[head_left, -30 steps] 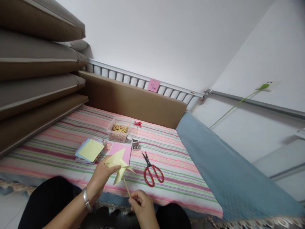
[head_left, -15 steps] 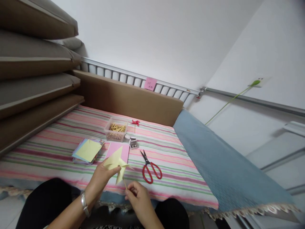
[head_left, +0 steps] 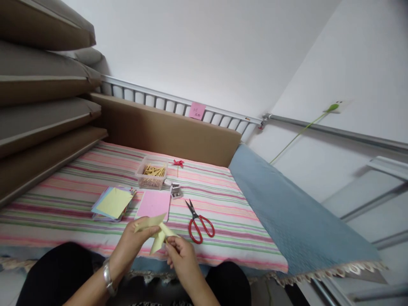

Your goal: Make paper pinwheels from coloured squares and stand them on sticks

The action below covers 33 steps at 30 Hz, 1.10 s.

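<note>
While pinching a pale-yellow folded-paper pinwheel [head_left: 161,235] above the near edge of the pink-and-green striped cloth [head_left: 242,250] with the left hand [head_left: 137,236], gripping its thin yellowish stick [head_left: 166,241], mostly hidden, in the closed right hand [head_left: 180,252]. Lying nearer the right edge: slightly open, red-handled scissors [head_left: 194,216]. Farther from the near edge: flat pink paper [head_left: 155,204].

Striped cloth [head_left: 231,229] beneath scissors [head_left: 194,216], papers [head_left: 112,203]

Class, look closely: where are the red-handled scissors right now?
In the head view, the red-handled scissors lie on the striped cloth, to the right of the pink paper and just beyond the right hand.
</note>
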{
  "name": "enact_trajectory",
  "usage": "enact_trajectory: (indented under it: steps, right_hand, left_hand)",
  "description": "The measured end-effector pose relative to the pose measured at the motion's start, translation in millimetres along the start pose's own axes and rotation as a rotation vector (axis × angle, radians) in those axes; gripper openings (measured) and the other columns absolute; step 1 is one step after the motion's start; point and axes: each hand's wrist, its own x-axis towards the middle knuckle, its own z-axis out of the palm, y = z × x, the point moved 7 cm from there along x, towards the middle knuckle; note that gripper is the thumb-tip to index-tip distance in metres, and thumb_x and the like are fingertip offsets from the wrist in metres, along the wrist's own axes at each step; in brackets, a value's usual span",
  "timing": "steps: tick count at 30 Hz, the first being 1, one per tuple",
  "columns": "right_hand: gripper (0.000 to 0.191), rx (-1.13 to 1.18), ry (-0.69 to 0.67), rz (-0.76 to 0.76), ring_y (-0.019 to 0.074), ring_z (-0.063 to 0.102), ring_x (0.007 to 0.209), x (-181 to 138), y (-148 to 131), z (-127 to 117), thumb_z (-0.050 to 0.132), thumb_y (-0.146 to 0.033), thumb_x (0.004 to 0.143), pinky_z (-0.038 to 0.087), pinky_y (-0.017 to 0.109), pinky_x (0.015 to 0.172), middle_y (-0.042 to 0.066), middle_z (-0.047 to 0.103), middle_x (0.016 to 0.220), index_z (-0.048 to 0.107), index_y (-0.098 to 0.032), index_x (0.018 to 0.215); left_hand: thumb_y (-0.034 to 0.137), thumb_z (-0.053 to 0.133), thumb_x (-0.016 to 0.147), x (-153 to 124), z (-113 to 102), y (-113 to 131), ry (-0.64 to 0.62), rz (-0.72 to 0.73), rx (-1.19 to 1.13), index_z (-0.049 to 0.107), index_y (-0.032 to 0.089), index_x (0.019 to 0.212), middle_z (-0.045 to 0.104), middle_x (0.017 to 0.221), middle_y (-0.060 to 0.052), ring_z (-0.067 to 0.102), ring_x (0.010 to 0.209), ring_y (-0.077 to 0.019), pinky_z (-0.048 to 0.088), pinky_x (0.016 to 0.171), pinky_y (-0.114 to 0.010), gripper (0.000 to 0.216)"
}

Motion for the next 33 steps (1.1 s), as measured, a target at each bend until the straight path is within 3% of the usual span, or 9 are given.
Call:
enact_trajectory:
  steps: [8, 15, 19, 22, 25, 26, 29, 33]
  right_hand:
    - [0.012, -0.118, 0.096, -0.067, 0.0104, 0.045, 0.047, 5.4, -2.0, -5.5, 0.048, -0.019, 0.075, 0.032, 0.020, 0.045, -0.004, 0.052, 0.055, 0.060, -0.017, 0.074]
    - [0.018, -0.320, 0.251, -0.069, 0.0181, 0.055, 0.056, 58.3, 36.2, -43.1, 0.054, -0.027, 0.074, 0.041, 0.028, 0.057, 0.001, 0.058, 0.054, 0.064, -0.017, 0.063]
    - [0.017, -0.316, 0.305, -0.106, 0.0240, 0.059, 0.084, 87.2, 27.9, -59.8, 0.058, -0.024, 0.071, 0.042, 0.035, 0.079, 0.010, 0.066, 0.084, 0.069, -0.015, 0.080]
    - [0.030, -0.268, 0.276, -0.138, 0.0251, 0.055, 0.102, 86.5, 9.1, -50.9, 0.057, -0.032, 0.075, 0.040, 0.036, 0.089, 0.013, 0.063, 0.105, 0.066, -0.014, 0.098]
    - [0.040, -0.127, 0.167, -0.112, 0.0204, 0.061, 0.093, 65.2, -6.8, -24.7, 0.041, -0.045, 0.087, 0.046, 0.033, 0.082, 0.010, 0.067, 0.100, 0.062, -0.016, 0.105]
    - [0.043, 0.044, 0.112, -0.056, 0.0205, 0.063, 0.091, 56.1, -7.9, -14.1, 0.040, -0.048, 0.087, 0.048, 0.033, 0.079, 0.010, 0.067, 0.100, 0.060, -0.016, 0.107]
    - [0.040, 0.390, 0.081, 0.009, 0.0203, 0.062, 0.090, 29.9, -16.3, 5.6, 0.052, -0.049, 0.082, 0.048, 0.031, 0.076, 0.009, 0.066, 0.101, 0.056, -0.017, 0.106]
    - [0.045, 0.612, 0.082, 0.066, 0.0191, 0.062, 0.085, 15.1, -18.6, 14.0, 0.053, -0.053, 0.079, 0.047, 0.030, 0.071, 0.008, 0.066, 0.095, 0.054, -0.017, 0.106]
  left_hand:
    - [0.027, 0.070, 0.064, -6.0, 6.2, -5.6, -0.087, -0.031, -0.019, 0.070, 0.015, 0.073, 0.070, 0.069, -0.004, 0.061, 0.071, -0.0216, 0.044, 0.067, -0.029, 0.015]
    - [0.027, 0.071, 0.063, -5.7, 4.8, -10.3, -0.013, -0.116, -0.221, 0.070, 0.014, 0.084, 0.071, 0.082, -0.007, 0.062, 0.080, -0.0216, 0.045, 0.077, -0.032, 0.025]
    - [0.026, 0.074, 0.060, -3.5, 1.2, -19.1, 0.027, -0.203, -0.364, 0.071, 0.013, 0.085, 0.071, 0.084, -0.009, 0.063, 0.083, -0.0228, 0.047, 0.076, -0.033, 0.028]
    - [0.024, 0.075, 0.059, -1.5, -4.6, -24.1, 0.074, -0.203, -0.412, 0.071, 0.013, 0.085, 0.072, 0.084, -0.009, 0.064, 0.082, -0.0220, 0.048, 0.075, -0.033, 0.028]
    - [0.025, 0.076, 0.057, 1.0, -10.2, -29.1, 0.145, -0.187, -0.438, 0.071, 0.015, 0.084, 0.072, 0.088, -0.009, 0.064, 0.084, -0.0216, 0.048, 0.075, -0.032, 0.029]
    - [0.026, 0.077, 0.057, 1.9, -10.2, -30.6, 0.157, -0.186, -0.447, 0.071, 0.015, 0.084, 0.072, 0.090, -0.009, 0.064, 0.084, -0.0214, 0.048, 0.075, -0.032, 0.030]
    - [0.025, 0.077, 0.057, 4.2, -5.5, -33.8, 0.161, -0.194, -0.486, 0.071, 0.015, 0.085, 0.073, 0.090, -0.008, 0.065, 0.082, -0.0203, 0.048, 0.075, -0.031, 0.030]
    - [0.023, 0.077, 0.058, 2.4, -1.8, -37.5, 0.209, -0.205, -0.536, 0.071, 0.015, 0.085, 0.073, 0.088, -0.007, 0.064, 0.080, -0.0193, 0.048, 0.073, -0.031, 0.029]
